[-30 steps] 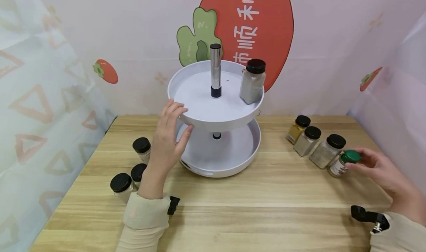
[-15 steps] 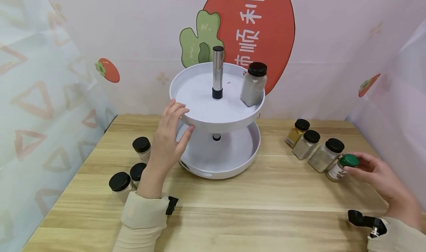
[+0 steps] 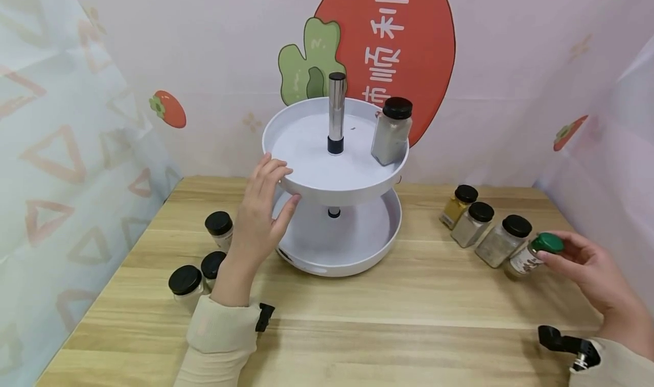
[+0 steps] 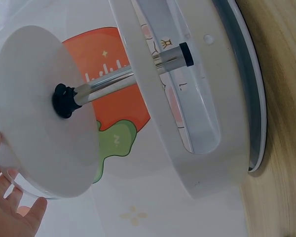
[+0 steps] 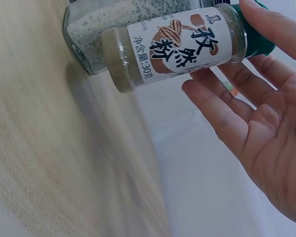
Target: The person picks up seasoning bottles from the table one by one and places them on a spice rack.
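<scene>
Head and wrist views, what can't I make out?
Head view: round black-lidded jar nearest the left forearm, body partly hidden by it.
Head view: yellow-filled black-lidded jar, any lettering too small to read.
Left wrist view: left hand, cut off by left edge.
Right wrist view: clear speckled-seasoning jar, cut off by top edge.

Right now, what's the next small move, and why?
Probably raise the green-lidded jar slightly before swinging it toward the upper tray: the right hand grips it tilted, a black-lidded jar stands close beside it, and the tray has bare room.
</scene>
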A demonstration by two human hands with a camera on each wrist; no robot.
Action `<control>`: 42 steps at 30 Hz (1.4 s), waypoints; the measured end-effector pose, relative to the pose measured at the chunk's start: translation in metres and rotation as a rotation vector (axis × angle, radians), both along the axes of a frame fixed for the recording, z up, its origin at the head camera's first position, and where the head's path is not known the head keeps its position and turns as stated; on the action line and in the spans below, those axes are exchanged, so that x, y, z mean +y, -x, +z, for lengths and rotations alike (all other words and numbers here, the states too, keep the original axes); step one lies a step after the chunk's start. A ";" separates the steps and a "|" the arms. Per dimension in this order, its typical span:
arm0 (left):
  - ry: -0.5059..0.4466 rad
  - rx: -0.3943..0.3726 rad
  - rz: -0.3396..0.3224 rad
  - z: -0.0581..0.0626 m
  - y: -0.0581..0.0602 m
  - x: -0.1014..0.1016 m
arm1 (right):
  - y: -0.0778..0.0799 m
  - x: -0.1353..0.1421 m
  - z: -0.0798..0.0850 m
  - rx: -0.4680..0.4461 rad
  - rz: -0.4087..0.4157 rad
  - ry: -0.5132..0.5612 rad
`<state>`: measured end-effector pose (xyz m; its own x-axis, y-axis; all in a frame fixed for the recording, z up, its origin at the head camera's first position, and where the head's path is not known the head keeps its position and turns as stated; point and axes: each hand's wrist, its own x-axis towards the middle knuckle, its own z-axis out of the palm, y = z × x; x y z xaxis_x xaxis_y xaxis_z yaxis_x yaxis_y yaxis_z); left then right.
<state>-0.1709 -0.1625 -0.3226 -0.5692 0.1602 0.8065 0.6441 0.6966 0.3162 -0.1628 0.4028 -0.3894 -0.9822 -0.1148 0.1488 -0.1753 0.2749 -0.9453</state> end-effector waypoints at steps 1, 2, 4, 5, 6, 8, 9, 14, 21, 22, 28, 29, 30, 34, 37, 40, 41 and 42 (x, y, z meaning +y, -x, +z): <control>0.001 -0.002 0.000 0.000 0.000 0.000 | -0.001 -0.001 0.001 0.002 -0.010 -0.014; 0.002 -0.004 0.000 0.000 0.000 0.000 | -0.001 -0.001 0.001 0.005 -0.017 -0.023; 0.001 -0.002 -0.003 0.000 0.000 0.000 | -0.001 -0.002 0.002 0.018 -0.025 -0.024; 0.000 -0.001 -0.005 0.000 0.000 0.000 | -0.001 -0.003 0.003 0.028 -0.025 -0.016; -0.002 0.002 -0.007 0.000 0.001 0.001 | -0.001 -0.003 0.003 0.034 -0.022 0.003; -0.002 0.006 -0.010 0.001 0.001 0.001 | -0.001 -0.005 0.004 0.047 -0.007 0.052; -0.003 0.008 -0.011 0.001 0.002 0.001 | -0.001 -0.006 0.005 0.054 -0.002 0.069; -0.011 0.004 -0.012 -0.001 0.002 0.001 | -0.002 -0.010 0.010 0.073 -0.015 0.044; -0.006 0.022 -0.018 0.000 0.003 0.000 | -0.003 -0.016 0.018 0.097 -0.081 -0.124; -0.007 0.024 -0.019 0.000 0.003 0.001 | -0.004 -0.016 0.019 0.099 -0.085 -0.127; -0.004 0.021 -0.016 0.000 0.002 0.001 | -0.006 -0.021 0.028 0.107 -0.123 -0.219; -0.004 0.020 -0.017 0.000 0.002 0.001 | -0.006 -0.022 0.029 0.109 -0.123 -0.226; -0.003 0.019 -0.017 0.001 0.002 0.001 | -0.006 -0.024 0.031 0.112 -0.123 -0.234; -0.003 0.020 -0.019 0.003 0.003 0.000 | -0.006 -0.031 0.037 0.116 -0.133 -0.246; -0.004 0.020 -0.017 0.003 0.003 0.000 | -0.007 -0.036 0.041 0.122 -0.146 -0.248; -0.006 0.018 -0.016 0.003 0.002 0.000 | -0.008 -0.041 0.044 0.140 -0.133 -0.244; -0.007 0.017 -0.015 0.002 0.002 0.000 | -0.008 -0.042 0.045 0.145 -0.130 -0.239; -0.008 0.016 -0.015 0.002 0.002 0.001 | -0.009 -0.043 0.045 0.149 -0.120 -0.222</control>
<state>-0.1731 -0.1618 -0.3211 -0.5537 0.1619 0.8168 0.6594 0.6843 0.3113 -0.1539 0.3594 -0.3441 -0.9598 -0.0447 0.2771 -0.2616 0.4998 -0.8257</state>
